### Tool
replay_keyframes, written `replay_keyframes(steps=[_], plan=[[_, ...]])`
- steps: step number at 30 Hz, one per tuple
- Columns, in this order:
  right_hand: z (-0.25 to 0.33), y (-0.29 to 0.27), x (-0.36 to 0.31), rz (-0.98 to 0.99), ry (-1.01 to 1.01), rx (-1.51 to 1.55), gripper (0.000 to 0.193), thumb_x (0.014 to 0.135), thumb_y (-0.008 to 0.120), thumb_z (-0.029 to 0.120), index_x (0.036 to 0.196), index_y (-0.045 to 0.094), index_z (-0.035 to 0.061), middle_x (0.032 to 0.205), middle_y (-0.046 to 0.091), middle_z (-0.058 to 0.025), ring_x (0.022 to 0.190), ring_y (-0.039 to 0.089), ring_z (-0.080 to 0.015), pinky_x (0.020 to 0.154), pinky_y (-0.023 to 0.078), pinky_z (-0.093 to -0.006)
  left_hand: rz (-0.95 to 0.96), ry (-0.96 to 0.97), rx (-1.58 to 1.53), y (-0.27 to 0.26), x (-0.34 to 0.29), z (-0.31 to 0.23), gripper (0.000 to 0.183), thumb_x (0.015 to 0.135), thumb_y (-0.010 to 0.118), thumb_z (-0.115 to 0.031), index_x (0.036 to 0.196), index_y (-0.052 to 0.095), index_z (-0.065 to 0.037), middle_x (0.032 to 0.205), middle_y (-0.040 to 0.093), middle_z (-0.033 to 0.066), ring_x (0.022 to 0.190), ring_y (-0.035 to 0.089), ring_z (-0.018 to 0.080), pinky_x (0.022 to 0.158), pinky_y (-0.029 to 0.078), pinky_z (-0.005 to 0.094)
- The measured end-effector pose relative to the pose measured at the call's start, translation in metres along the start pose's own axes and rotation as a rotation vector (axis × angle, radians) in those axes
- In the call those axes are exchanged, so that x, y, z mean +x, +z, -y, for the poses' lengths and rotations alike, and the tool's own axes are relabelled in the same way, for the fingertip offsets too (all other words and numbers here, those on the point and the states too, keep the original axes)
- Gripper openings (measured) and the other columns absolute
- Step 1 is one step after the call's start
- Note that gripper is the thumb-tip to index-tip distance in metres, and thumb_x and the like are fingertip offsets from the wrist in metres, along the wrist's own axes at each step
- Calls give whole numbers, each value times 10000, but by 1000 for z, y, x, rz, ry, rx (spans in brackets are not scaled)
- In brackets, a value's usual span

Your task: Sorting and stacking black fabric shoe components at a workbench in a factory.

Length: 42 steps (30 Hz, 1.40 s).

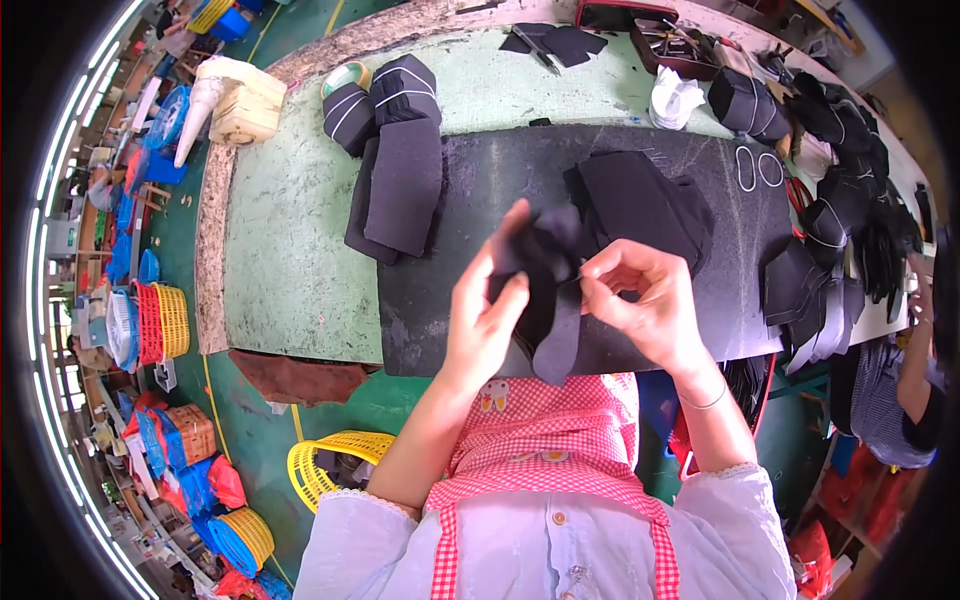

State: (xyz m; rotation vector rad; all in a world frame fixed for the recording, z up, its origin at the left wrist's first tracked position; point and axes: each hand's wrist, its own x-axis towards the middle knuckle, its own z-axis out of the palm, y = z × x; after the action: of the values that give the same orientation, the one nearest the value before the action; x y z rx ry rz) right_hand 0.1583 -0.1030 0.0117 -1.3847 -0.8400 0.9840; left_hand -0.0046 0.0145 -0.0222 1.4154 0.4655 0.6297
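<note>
Both hands hold one black piece (548, 290) of soft material above the near edge of the table (290, 250). The left hand (487, 318) is closed on the left side of the piece, with the thumb in front and the fingers going up behind it. The right hand (645, 300) pinches the right edge of the piece between thumb and first fingers, and the other fingers are curled. The lower end of the piece hangs down between the two wrists, in front of a pink checked apron (545, 440).

Under the hands lies a dark mat (460, 300) that covers the middle of the green table. Just behind the hands, on the mat, there is a pile of black pieces (640, 200). To the left, at the mat's edge, lies a stack of long black pieces (400, 190), and behind it two bundles (385, 100) tied with white bands. Two white rings (757, 168) lie on the mat at the right. Further right there are many more black bundles (840, 180), and a white cloth (675, 100) is near the far edge.

On the floor at the left stand yellow baskets (325, 460). At the right edge another person's arm (915, 370) is visible, well apart from the hands.
</note>
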Motion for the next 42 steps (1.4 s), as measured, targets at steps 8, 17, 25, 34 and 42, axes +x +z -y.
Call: replay_keyframes(steps=[8,17,25,34,42], plan=[[-3,5,1,45,-12,-73,90,861,717,24,919,685,-36,815,692,-15,755,628,-42,712,533,-216,31,45,-72,14,-3,-4,494,973,374,-80,1435,409,90,1523,396,194,1415,382,245,1177,265,363],[13,-76,33,-160,96,-401,150,859,713,44,996,662,8,808,667,-43,689,602,-77,607,489,-235,-331,-12,-449,-54,-8,-20,374,1009,388,-120,1326,512,33,1283,607,138,1173,592,199,1010,469,339],[36,19,7,-9,-216,-502,287,757,837,149,894,627,10,769,588,-57,644,581,-147,571,488,-270,-371,-241,-125,27,-7,-10,369,1021,513,-131,1354,503,27,1179,601,21,1082,533,80,991,400,238],[18,-33,21,-105,30,-4,108,843,694,-6,848,586,-5,749,579,34,652,537,-13,594,463,-187,-282,-183,-958,-17,1,-17,417,918,447,-115,1291,550,39,1280,635,142,1200,581,250,1114,375,359],[40,0,10,-206,-134,-458,258,747,831,84,904,632,32,752,582,-29,629,536,-105,581,459,-248,-404,-254,-819,-3,-5,4,356,963,496,-137,1285,556,2,1278,616,98,1187,565,195,1089,379,339]])
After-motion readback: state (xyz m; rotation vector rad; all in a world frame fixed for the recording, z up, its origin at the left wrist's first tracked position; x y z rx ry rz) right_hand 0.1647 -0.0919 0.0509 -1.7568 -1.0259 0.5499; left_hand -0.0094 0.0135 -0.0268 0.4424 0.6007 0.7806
